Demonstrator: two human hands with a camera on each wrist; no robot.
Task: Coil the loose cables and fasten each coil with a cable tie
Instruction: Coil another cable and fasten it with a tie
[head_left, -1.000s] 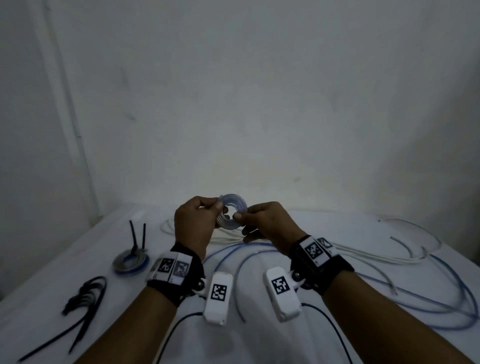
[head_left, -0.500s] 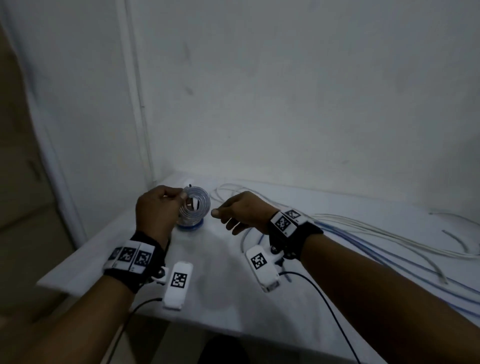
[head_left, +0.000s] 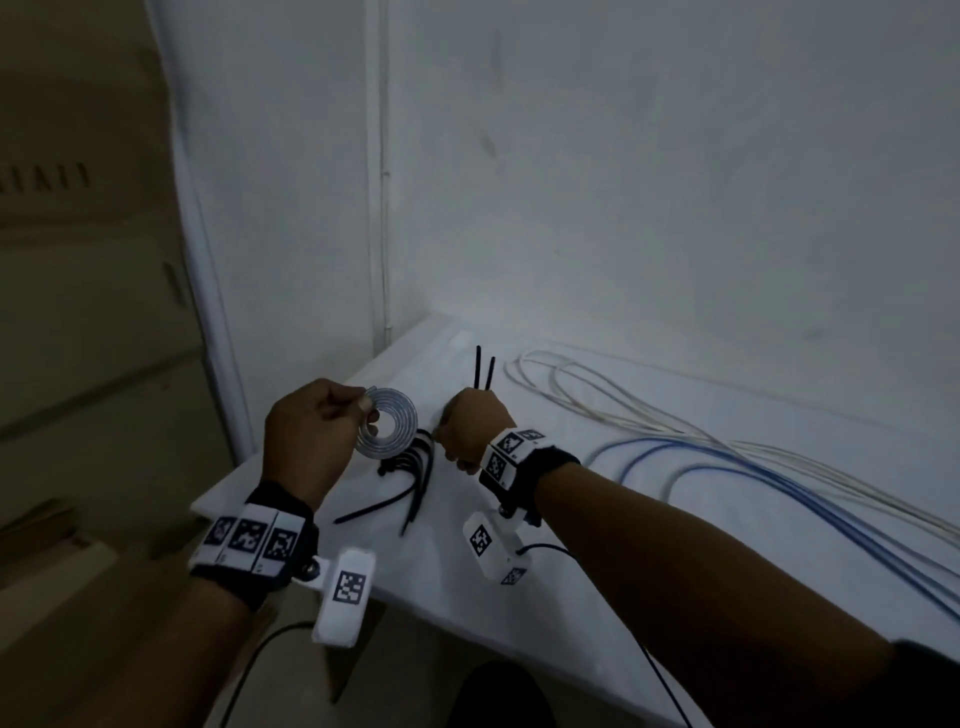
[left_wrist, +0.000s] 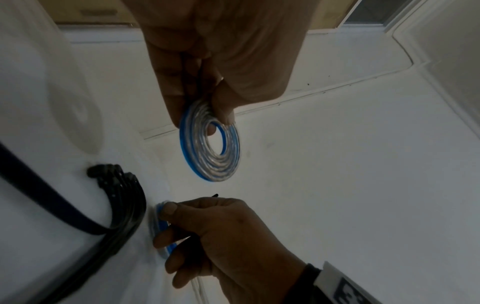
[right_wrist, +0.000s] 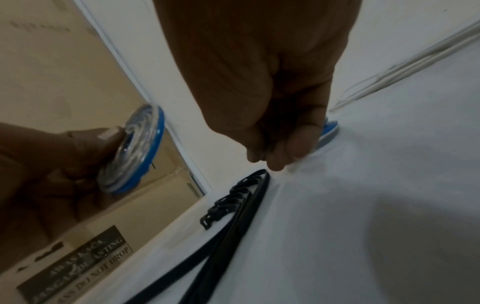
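Observation:
My left hand (head_left: 358, 413) pinches a flat coil of clear and blue cable (head_left: 388, 423) by its rim and holds it upright above the table's left end; the left wrist view shows that coil (left_wrist: 211, 146) hanging from thumb and finger. My right hand (head_left: 444, 434) is down on the table, its thumb and curled fingers around a second blue coil (left_wrist: 162, 226) lying there, mostly hidden. Two black tie tails (head_left: 483, 370) stand up behind that hand. A bundle of black cable ties (head_left: 410, 467) lies just in front of it.
Loose white cable (head_left: 582, 395) and blue cable (head_left: 727, 467) spread over the white table (head_left: 597, 597) to the right. The table's left edge is close to both hands. A wall corner stands behind, with cardboard boxes (head_left: 78, 364) on the left.
The view swung left. My left hand carried the coil to the table's left end. My right hand let go of it and dropped onto the tied coil beside the black ties.

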